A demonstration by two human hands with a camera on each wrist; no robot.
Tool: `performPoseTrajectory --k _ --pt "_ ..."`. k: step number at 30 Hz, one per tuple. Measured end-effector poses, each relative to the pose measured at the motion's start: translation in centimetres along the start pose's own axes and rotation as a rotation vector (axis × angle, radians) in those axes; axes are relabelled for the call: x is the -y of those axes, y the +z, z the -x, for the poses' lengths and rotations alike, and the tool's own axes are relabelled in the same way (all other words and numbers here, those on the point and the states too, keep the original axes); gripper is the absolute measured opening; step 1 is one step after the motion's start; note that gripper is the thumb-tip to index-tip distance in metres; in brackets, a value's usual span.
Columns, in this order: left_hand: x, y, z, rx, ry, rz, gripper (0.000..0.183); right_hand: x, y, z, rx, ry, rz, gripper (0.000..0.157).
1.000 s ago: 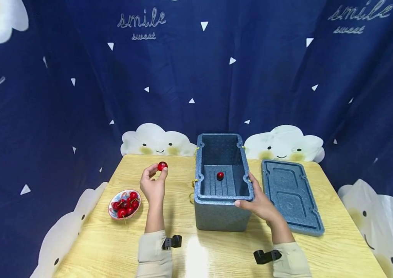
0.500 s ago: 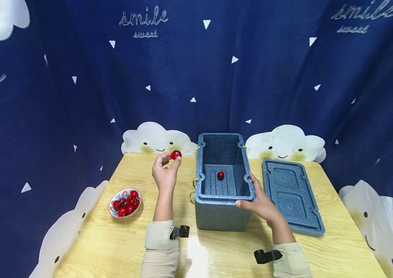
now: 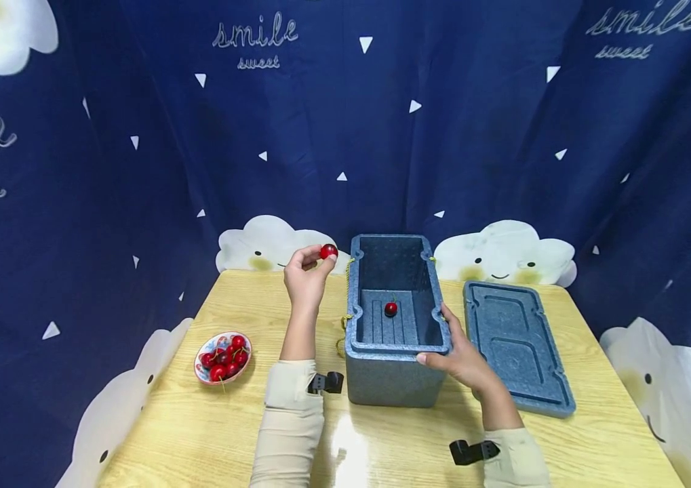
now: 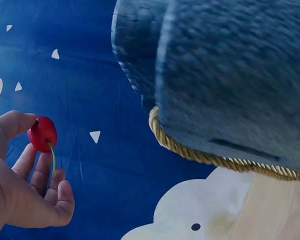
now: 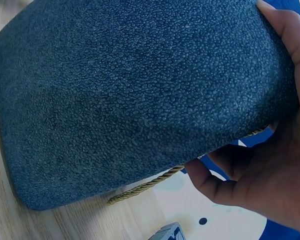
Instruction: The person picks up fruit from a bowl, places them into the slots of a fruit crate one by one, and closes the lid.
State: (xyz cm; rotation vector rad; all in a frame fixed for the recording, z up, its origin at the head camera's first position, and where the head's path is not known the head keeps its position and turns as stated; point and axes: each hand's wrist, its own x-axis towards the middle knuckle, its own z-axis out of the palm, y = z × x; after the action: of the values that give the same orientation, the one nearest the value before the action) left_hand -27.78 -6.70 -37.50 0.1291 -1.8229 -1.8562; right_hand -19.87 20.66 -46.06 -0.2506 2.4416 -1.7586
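My left hand point(image 3: 306, 283) pinches a red cherry point(image 3: 329, 251) between thumb and fingers, up to the left of the box's far left corner. In the left wrist view the cherry's green stem point(image 4: 53, 159) hangs down from it. My right hand point(image 3: 466, 359) grips the near right corner of the grey-blue foam box point(image 3: 390, 379), thumb on the near rim and fingers along the right side. The box stands uncovered, and one cherry point(image 3: 390, 309) lies on its ribbed floor. At the left, a small patterned bowl point(image 3: 200, 371) holds several cherries point(image 3: 232, 359).
The box's lid point(image 3: 519, 346) lies flat on the wooden table point(image 3: 168, 434), right of the box. Yellow rope point(image 4: 200, 156) runs along the box's sides. A dark blue curtain point(image 3: 296, 122) hangs behind the table, with white cloud shapes at its lower part.
The left hand, with the cherry in its pinch, has moved right and away from me, toward the box's far left corner. The right hand keeps its grip on the box.
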Motion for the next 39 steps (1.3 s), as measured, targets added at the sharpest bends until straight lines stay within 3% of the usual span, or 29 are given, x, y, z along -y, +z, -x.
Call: performPoseTrajectory --k 5,13,19,29,35,39 --pt "-0.5 1.0 -0.4 0.036 -0.022 0.023 0.028 0.3 -0.2 0.1 0.001 0.015 0.036 0.110" --pt "-1.0 2.7 -0.8 0.114 -0.063 0.054 0.030 3.0 0.1 1.2 0.013 0.039 0.001 0.106" --pt "-1.2 4.0 -0.9 0.150 -0.140 0.103 0.030 1.4 0.0 0.6 0.005 0.032 -0.011 0.108" --pt "-1.4 5.9 -1.1 0.294 -0.179 0.034 0.028 0.1 0.0 0.1 -0.010 0.012 0.009 0.109" --pt "-1.4 6.6 -1.6 0.418 -0.198 -0.037 0.028 -0.2 0.0 -0.1 -0.001 0.018 0.010 0.109" --pt "-1.3 7.0 -1.8 0.500 -0.232 -0.090 0.028 0.9 0.1 0.2 0.004 0.032 0.033 0.108"
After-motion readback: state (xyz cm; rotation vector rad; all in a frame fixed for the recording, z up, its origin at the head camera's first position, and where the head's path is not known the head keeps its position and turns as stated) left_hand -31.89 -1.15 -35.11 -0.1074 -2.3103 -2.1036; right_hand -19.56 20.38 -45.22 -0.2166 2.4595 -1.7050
